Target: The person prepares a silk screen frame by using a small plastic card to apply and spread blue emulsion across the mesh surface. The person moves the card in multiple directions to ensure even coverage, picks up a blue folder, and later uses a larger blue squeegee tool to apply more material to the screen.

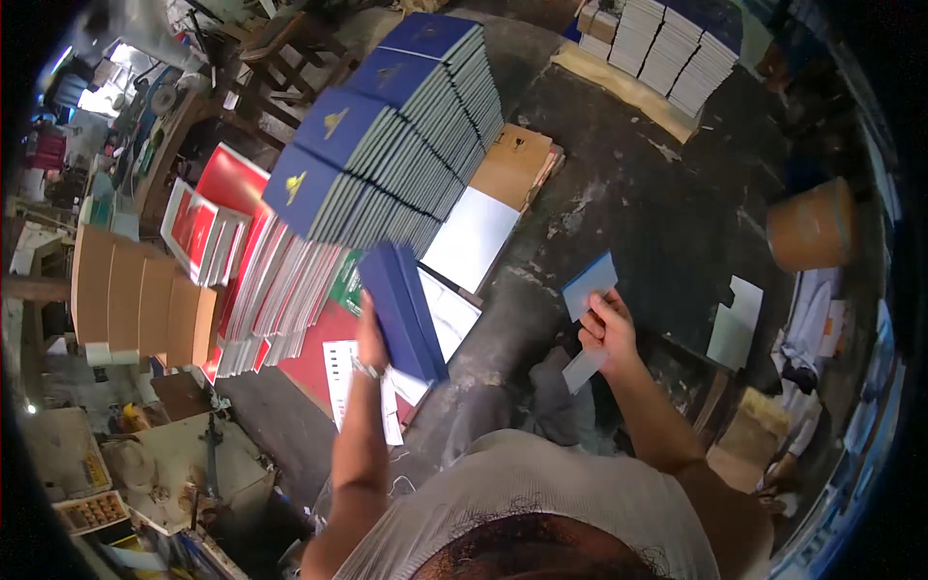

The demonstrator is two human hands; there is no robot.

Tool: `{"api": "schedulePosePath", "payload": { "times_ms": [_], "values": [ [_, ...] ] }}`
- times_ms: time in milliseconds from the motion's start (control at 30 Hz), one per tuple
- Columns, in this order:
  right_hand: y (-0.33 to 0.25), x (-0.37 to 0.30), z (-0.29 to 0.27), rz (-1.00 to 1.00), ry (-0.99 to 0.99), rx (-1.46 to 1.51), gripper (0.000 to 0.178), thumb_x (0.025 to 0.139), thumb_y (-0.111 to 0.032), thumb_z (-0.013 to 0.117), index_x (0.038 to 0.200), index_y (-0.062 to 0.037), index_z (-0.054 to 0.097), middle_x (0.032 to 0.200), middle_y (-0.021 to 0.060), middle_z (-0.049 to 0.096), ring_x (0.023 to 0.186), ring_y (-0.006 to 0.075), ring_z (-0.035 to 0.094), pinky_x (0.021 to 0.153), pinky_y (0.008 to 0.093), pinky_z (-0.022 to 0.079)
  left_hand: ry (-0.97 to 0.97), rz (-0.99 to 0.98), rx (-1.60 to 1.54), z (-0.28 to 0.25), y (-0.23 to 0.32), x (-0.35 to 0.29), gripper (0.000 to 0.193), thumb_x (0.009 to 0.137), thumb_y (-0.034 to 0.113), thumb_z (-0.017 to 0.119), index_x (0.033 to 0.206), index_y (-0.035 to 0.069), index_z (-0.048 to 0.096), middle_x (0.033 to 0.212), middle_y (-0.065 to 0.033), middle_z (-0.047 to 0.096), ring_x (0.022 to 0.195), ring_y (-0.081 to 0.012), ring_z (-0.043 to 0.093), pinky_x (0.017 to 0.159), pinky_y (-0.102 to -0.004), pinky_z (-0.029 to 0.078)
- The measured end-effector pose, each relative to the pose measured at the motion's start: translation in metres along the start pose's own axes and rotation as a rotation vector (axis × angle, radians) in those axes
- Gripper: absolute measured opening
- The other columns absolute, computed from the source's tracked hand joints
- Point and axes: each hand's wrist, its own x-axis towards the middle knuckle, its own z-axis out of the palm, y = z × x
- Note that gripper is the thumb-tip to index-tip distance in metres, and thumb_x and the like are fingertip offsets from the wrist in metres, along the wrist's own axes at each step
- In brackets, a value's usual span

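My left hand [368, 338] grips the left edge of a dark blue hardcover book [401, 314], tilted and a little blurred by motion. Most of those fingers are hidden behind the cover. In my right hand [609, 333], thumb and fingers close on a pale grey card strip [589, 283] with a blue edge. Its lower end shows below the hand. Under the blue book lie white papers [449, 314] and a printed white sheet [340, 377] on a red board [314, 365]. Just beyond stands a large stack of blue hardcover books [372, 126] with gold emblems.
At left are a stack of red-and-white booklets [280, 280] and brown cartons [135, 300]. A white sheet [471, 237] lies beside the blue stack. On the dark table, a notched grey card [736, 324] lies at right. Far right hold more book stacks [667, 53] and a brown tub [812, 227].
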Motion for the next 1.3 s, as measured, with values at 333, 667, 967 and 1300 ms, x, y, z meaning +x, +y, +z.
{"api": "schedulePosePath", "payload": {
  "times_ms": [333,667,967,1300],
  "values": [
    [-0.233,0.173,-0.036,-0.147,0.011,-0.094,0.007,0.095,-0.013,0.059,0.095,-0.0154,0.053,0.071,-0.0067,0.044,0.047,0.0039,0.035,0.039,0.0196,0.028,0.642,0.174,0.755,0.214,0.248,0.308,0.102,0.082,0.076,0.049,0.123,-0.016,0.053,0.124,-0.027,0.059,0.111,-0.0347,0.06,0.095,-0.0383,0.044],
    [-0.411,0.132,-0.085,-0.553,0.235,-0.018,0.007,0.099,-0.012,0.053,0.096,-0.0065,0.056,0.066,-0.0035,0.051,0.041,0.0042,0.031,0.033,0.023,0.026,0.832,0.11,1.805,0.273,0.207,0.385,0.043,0.09,0.049,0.048,0.126,0.028,0.057,0.131,-0.0121,0.052,0.123,-0.032,0.048,0.096,-0.0538,0.04],
    [-0.514,0.141,-0.027,-0.608,0.804,0.343,0.018,0.09,-0.024,0.066,0.094,-0.0158,0.051,0.076,-0.0048,0.048,0.055,0.0058,0.04,0.043,0.0227,0.029,0.877,1.075,1.795,0.382,0.216,0.398,0.061,0.081,0.059,0.064,0.115,0.008,0.061,0.113,-0.0148,0.063,0.102,-0.0352,0.061,0.08,-0.05,0.049],
    [-0.54,0.051,-0.137,-1.154,0.926,0.667,0.012,0.093,-0.02,0.063,0.091,-0.0147,0.053,0.08,-0.0063,0.051,0.05,0.004,0.034,0.039,0.0214,0.024,-1.864,0.919,0.8,0.874,0.06,0.121,0.068,0.071,0.036,0.082,0.126,0.006,0.055,0.123,-0.0114,0.061,0.115,-0.0322,0.055,0.103,-0.0492,0.036]
  ]
}}
